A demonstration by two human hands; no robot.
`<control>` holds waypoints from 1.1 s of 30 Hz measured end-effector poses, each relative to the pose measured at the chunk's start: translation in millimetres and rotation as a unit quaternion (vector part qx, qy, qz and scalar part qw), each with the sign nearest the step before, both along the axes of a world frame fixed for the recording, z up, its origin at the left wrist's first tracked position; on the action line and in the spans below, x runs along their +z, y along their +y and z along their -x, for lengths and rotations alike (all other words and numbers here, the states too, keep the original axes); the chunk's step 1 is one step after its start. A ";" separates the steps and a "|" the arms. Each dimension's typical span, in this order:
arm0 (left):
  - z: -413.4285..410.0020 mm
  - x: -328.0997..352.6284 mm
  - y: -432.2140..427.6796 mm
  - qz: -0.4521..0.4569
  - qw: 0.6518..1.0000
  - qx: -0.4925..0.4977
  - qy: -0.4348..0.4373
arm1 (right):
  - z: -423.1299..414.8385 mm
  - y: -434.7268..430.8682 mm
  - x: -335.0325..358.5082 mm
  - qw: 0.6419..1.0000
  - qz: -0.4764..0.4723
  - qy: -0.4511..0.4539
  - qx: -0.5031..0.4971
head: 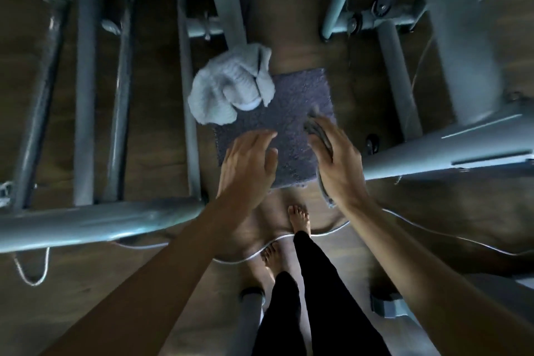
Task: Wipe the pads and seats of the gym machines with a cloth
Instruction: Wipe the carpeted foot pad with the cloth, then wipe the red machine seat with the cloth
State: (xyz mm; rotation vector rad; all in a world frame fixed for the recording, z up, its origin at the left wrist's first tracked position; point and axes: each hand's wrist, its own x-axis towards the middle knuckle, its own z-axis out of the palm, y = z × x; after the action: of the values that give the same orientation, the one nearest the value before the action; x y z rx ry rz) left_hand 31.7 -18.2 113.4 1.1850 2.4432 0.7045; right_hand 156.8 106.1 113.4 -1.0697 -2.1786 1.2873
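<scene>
- Bare feet (299,218) stand on the floor (161,283), behind both hands, with a white cable (254,255) running under them.
- The left hand (248,162) hovers empty. Its fingers (260,137) are straight and slightly apart, over the near left edge of the pad (300,95).
- The right hand (338,165) grips a grey cloth (318,136). The fingers close over it, and it pokes out ahead of the fingertips and trails back past the wrist.
- The dark, speckled pad lies just below and beyond both sets of fingers. I cannot tell whether the cloth touches it.
- A pale towel (231,87) sits bunched on the pad's far left corner, ahead of the left fingers.
- Grey frame tubes (95,222) flank the fingers and run on beyond them.
- The step in hand looks like wiping this pad. The next move calls for pressing the cloth flat and sweeping it across, and probably for the free left fingers to lift the towel off its corner.
</scene>
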 end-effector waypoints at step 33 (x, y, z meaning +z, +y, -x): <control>-428.9 174.2 280.1 -0.103 0.836 -0.538 0.032 | -461.3 64.3 161.8 0.837 -0.035 0.041 -0.544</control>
State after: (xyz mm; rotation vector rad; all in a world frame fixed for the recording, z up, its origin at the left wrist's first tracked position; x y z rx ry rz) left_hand 460.6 261.9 287.6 2.3313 1.3231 0.5365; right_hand 618.1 170.4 275.2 -1.7645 -1.1113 0.6559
